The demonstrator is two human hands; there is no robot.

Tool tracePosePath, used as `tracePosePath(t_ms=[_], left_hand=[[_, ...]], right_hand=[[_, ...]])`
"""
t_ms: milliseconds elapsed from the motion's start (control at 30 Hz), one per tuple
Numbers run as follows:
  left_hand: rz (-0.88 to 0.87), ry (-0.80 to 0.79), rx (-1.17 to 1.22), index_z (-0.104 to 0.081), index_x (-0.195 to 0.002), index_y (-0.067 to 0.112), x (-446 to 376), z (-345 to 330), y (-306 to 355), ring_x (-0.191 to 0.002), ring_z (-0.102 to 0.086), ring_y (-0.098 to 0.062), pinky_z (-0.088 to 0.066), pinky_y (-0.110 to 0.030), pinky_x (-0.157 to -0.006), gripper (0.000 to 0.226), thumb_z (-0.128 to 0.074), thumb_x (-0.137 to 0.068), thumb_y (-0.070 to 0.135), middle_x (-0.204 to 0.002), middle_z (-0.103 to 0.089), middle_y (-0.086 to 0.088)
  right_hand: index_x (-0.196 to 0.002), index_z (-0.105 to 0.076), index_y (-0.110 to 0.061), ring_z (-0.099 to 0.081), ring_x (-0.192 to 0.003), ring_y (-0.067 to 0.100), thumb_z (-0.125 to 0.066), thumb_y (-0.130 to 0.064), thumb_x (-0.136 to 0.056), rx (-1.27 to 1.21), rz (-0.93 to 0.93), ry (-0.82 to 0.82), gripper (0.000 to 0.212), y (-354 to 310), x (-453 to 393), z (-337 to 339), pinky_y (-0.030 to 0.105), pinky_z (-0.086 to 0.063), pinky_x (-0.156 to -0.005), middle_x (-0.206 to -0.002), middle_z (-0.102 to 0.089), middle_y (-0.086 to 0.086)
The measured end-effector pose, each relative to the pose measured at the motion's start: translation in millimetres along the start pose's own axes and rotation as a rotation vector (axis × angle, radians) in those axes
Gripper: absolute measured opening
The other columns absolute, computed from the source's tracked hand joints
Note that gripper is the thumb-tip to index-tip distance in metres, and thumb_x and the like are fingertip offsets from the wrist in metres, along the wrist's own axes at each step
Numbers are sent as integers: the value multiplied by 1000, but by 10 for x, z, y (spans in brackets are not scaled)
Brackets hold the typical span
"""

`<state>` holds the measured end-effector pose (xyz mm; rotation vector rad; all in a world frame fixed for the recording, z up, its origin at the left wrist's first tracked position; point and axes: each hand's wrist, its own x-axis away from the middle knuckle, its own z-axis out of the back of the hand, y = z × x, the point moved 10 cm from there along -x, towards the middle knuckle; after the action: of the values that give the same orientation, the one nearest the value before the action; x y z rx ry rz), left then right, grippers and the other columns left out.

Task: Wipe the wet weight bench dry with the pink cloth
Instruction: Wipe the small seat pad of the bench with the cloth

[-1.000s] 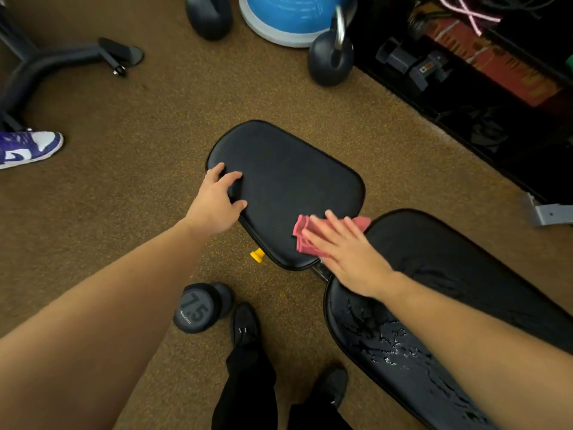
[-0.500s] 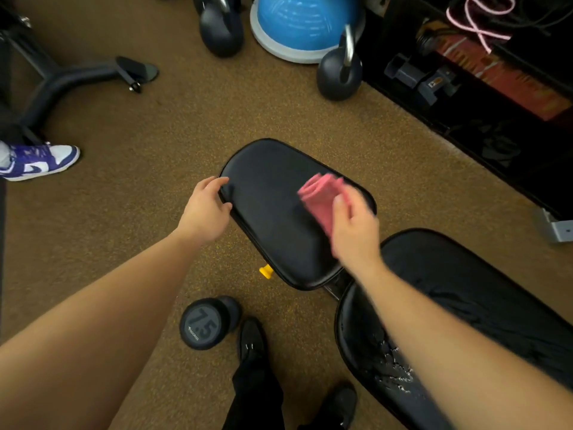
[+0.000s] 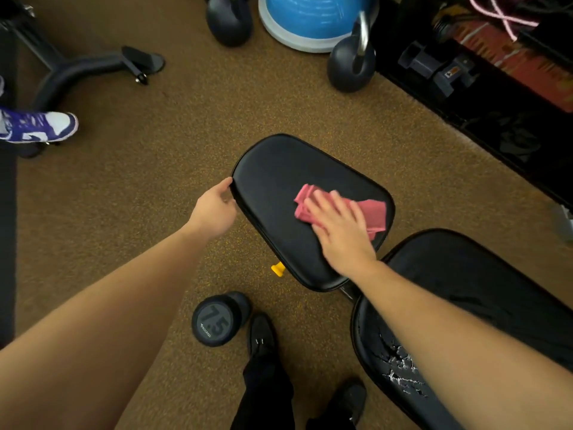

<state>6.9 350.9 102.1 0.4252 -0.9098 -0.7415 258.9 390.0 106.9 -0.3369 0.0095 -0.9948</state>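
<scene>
The black weight bench has a seat pad (image 3: 273,181) in the middle and a longer back pad (image 3: 465,290) at lower right. Water drops (image 3: 400,370) glisten on the back pad's near left edge. The folded pink cloth (image 3: 372,209) lies flat on the right part of the seat pad. My right hand (image 3: 338,228) presses on it with fingers spread flat. My left hand (image 3: 214,209) grips the seat pad's left edge.
A 7.5 dumbbell (image 3: 217,321) lies on the brown floor by my black shoes (image 3: 262,336). Two kettlebells (image 3: 350,66) and a blue balance dome (image 3: 310,20) stand at the top. A black rack (image 3: 483,97) runs along the right. Someone's purple shoe (image 3: 40,127) is at left.
My right hand swept the cloth from the seat pad's near right corner up across the pad, and now presses it flat again on the pad's right side. The left hand slid onto the pad's edge.
</scene>
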Motion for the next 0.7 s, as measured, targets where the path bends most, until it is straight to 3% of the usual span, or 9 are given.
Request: tracePosePath(t_ms=[67, 167, 267, 300, 367, 467, 567, 700], left_hand=[[12, -23, 10, -23, -159, 26, 49, -45, -14, -34, -41, -2, -35, -18, -36, 60, -40, -103, 10, -116, -69, -14], [-2, -8, 2, -22, -159, 23, 104, -73, -4, -48, -48, -2, -37, -16, -40, 61, -41, -103, 10, -136, -60, -10], [-28, 2, 7, -29, -156, 22, 154, -90, 48, -52, -48, -10, -39, -23, -46, 58, -40, -102, 7, -118, -64, -6], [-34, -2, 10, -31, -155, 21, 167, -103, 63, -53, -48, -12, -39, -24, -47, 57, -40, -101, 7, -114, -64, -6], [-27, -12, 13, -26, -158, 20, 183, -127, 64, -55, -50, -10, -39, -22, -45, 59, -42, -102, 9, -126, -61, -6], [-16, -6, 18, -21, -160, 19, 205, -139, 41, -50, -47, -8, -35, -16, -36, 62, -42, -102, 9, -129, -62, -11], [-27, 2, -3, -22, -159, 20, 205, -142, 35, -49, -48, -7, -35, -15, -36, 61, -42, -103, 9, -136, -59, -13], [-25, 19, 11, -22, -159, 26, 119, -109, -1, -60, -58, -11, -43, -21, -44, 62, -46, -103, 13, -155, -41, -7]], right_hand=[[-158, -24, -38, -10, -155, 17, -35, -33, -107, -15, 81, -66, 52, -277, 119, -119, 44, -6, -125, -166, -17, -15], [-158, -18, -41, 2, -156, 14, -34, -34, -108, -37, 193, -139, 54, -585, 353, -247, 41, 11, -123, -165, -8, -19], [-154, -31, -42, 0, -155, 12, -39, -33, -107, -90, 299, -180, 49, -792, 581, -290, 40, 16, -122, -163, -17, -20], [-150, -41, -41, -7, -155, 11, -42, -32, -106, -138, 311, -188, 45, -831, 649, -293, 41, 10, -125, -161, -27, -21], [-141, -55, -38, -21, -148, 7, -46, -28, -106, -294, 256, -210, 37, -845, 720, -240, 39, -5, -126, -151, -45, -20], [-133, -57, -43, -47, -128, 6, -42, -32, -107, -580, 59, -187, 32, -715, 708, -95, 41, -37, -113, -130, -62, -20], [-131, -59, -40, -65, -104, 2, -44, -34, -106, -784, -177, 74, 30, -348, 583, 380, 35, -54, -94, -111, -69, -21], [-127, -61, -33, -70, -84, 20, -42, -41, -104, -635, -419, 457, 31, 430, 388, 1152, 41, -57, -79, -95, -72, -7]])
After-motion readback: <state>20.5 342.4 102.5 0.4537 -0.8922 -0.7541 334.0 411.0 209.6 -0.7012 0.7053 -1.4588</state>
